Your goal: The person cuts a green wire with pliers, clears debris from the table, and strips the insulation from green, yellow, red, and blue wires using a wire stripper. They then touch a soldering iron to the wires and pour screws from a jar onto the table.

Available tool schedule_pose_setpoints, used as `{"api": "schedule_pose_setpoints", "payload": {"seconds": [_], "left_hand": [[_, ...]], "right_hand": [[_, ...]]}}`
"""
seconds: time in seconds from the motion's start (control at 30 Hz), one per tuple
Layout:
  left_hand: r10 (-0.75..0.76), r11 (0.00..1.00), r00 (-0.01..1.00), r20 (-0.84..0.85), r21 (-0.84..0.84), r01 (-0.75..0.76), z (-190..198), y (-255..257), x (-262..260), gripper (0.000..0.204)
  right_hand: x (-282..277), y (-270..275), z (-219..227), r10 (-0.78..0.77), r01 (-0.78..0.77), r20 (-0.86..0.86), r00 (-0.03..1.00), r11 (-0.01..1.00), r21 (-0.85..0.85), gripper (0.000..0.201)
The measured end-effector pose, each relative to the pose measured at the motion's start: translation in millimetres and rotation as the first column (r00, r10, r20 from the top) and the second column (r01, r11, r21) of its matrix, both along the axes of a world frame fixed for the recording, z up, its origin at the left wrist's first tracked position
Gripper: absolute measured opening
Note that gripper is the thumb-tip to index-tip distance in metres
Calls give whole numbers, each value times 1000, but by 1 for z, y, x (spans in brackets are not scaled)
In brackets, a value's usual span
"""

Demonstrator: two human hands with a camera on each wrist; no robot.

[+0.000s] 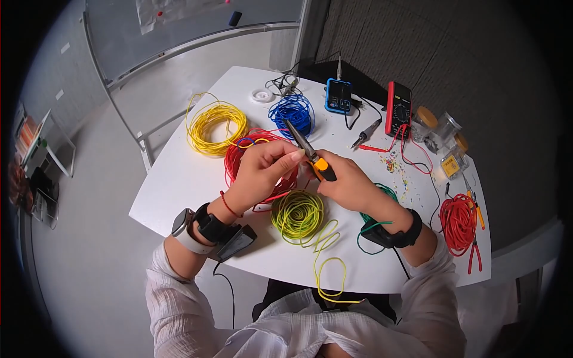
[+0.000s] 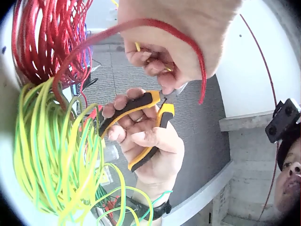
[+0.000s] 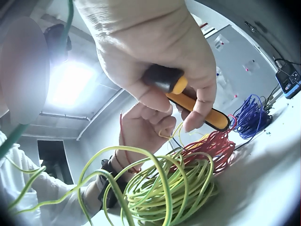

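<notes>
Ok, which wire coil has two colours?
The yellow-green striped coil with the long loose tail; the yellow coil, blue coil and red coils are each one colour.

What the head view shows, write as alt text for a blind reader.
A person's right hand holds orange-handled pliers over a white table, with the left hand beside their jaws. Around them lie a yellow wire coil, blue coil, red coil and yellow-green coil; a multimeter is at upper right.
</notes>
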State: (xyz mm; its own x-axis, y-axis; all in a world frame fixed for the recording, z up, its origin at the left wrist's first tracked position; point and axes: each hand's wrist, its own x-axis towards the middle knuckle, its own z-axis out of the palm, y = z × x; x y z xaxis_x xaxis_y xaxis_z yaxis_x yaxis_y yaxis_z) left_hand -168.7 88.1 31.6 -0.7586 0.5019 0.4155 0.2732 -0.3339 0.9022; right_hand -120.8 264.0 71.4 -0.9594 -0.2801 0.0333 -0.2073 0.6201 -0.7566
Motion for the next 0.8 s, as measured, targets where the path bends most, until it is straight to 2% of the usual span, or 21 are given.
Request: {"api": "schedule_pose_setpoints", "payload": {"seconds": [0.07,0.13,0.4,0.47,0.53,0.6,0.63,0.8], "left_hand": [[1,1000,1000,-4,-10,-1,1,0,0,18],[21,1000,998,-65,-3,-21,3,-1,1,18],[5,998,990,-139,-64,-14,1,-3,1,12],[22,998,986,-163,-46,-30,1,-2,2,13],[3,997,979,-206,-69,-18,3,-2,0,12],[-17,996,961,-275,-89,-8,5,-3,-1,10],[-26,994,971,-237,-114,-1,4,-4,-1,9],[-46,986,965,-259,-164,3,6,-5,-1,14]], "right_hand": [[0,1,-4,1,-1,-35,999,1000,18,40],[-1,2,-10,-3,24,-260,966,997,79,44],[10,3,-8,-24,67,-420,907,994,88,46],[12,4,-8,14,67,-537,844,989,132,49],[14,5,-7,12,69,-535,845,989,131,50],[15,5,-9,38,84,-592,805,981,177,52],[16,5,-11,35,100,-615,788,978,184,52],[20,7,-9,26,129,-637,771,972,196,49]]}}
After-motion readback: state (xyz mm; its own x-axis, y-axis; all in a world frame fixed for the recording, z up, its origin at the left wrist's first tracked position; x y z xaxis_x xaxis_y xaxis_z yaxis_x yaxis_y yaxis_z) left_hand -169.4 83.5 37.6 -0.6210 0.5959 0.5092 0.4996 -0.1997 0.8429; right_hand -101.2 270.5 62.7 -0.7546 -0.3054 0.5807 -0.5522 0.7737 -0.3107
